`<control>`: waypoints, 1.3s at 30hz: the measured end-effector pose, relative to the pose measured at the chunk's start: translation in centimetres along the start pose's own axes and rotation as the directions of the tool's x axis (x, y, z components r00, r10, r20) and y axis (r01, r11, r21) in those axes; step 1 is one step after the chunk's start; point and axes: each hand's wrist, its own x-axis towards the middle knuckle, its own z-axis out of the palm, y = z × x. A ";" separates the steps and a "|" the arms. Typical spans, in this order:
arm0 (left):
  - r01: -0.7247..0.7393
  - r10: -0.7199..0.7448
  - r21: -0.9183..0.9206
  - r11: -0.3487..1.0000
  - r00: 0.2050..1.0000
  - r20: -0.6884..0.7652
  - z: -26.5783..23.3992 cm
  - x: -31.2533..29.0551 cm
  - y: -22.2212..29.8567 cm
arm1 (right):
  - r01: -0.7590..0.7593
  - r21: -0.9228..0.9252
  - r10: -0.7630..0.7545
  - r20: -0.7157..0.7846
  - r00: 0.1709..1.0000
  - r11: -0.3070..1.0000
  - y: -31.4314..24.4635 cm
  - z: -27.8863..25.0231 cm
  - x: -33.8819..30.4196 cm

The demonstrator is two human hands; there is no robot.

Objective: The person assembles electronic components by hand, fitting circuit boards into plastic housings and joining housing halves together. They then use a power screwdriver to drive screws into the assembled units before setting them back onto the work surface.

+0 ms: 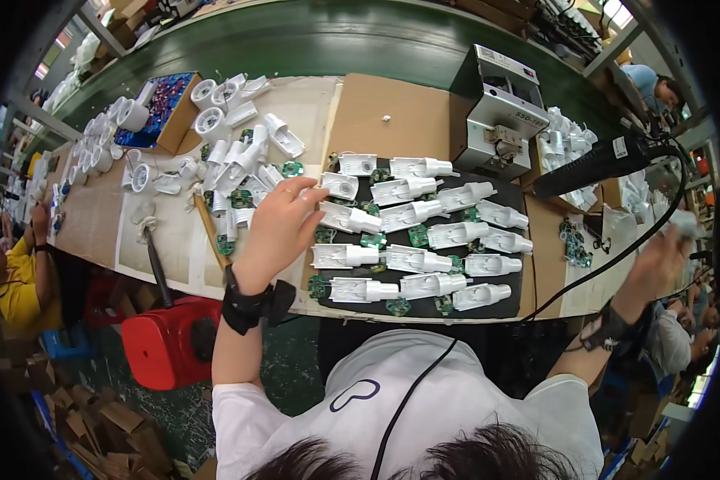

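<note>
My left hand is over the left edge of a dark mat, fingers stretched and apart, nothing visibly gripped. Its fingertips are beside a short white plastic housing; whether they touch is unclear. Rows of white plastic housings, hollow side up, lie on the mat with green circuit boards among them. Out at the far right, my right hand is raised and smeared by motion. A blurred whitish thing shows at its fingertips; what it is and whether it is held cannot be made out.
Behind the mat stands a grey benchtop machine. A black cylindrical tool with a cable hangs at the right, before boxes of white parts. Leftward are piled housings, a box of blue-red parts and a red stool.
</note>
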 end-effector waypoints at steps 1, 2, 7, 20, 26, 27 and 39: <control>0.001 -0.001 0.042 0.999 1.000 -0.010 0.3 0.4 0.0 | 0.046 0.012 -0.046 0.003 0.999 0.999 -1.7 0.8 -0.6; 0.001 0.000 0.083 0.997 1.000 -0.021 0.6 0.9 0.0 | 0.045 0.019 -0.045 -0.002 0.999 0.999 -3.1 2.7 -2.0; -0.052 0.052 0.116 0.992 0.999 -0.004 2.0 2.6 -1.6 | -0.271 0.464 0.229 0.147 0.962 0.843 -6.3 10.1 -9.0; -0.049 0.050 -0.044 0.998 0.998 0.028 3.3 3.1 -3.1 | -0.149 -0.202 0.249 0.840 0.483 0.968 2.2 27.7 -13.7; -0.018 0.023 -0.119 0.993 0.999 0.045 3.3 3.4 -3.2 | -0.230 -0.226 0.302 0.871 0.387 0.946 5.5 30.0 -15.1; -0.016 0.023 -0.124 0.992 0.999 0.050 3.2 3.4 -3.2 | -0.231 -0.228 0.304 0.873 0.381 0.946 5.7 30.1 -15.3; 0.025 0.002 -0.243 0.970 0.994 0.108 2.9 3.6 -3.5 | 0.171 -0.117 0.069 0.963 0.262 0.978 6.3 30.0 -14.4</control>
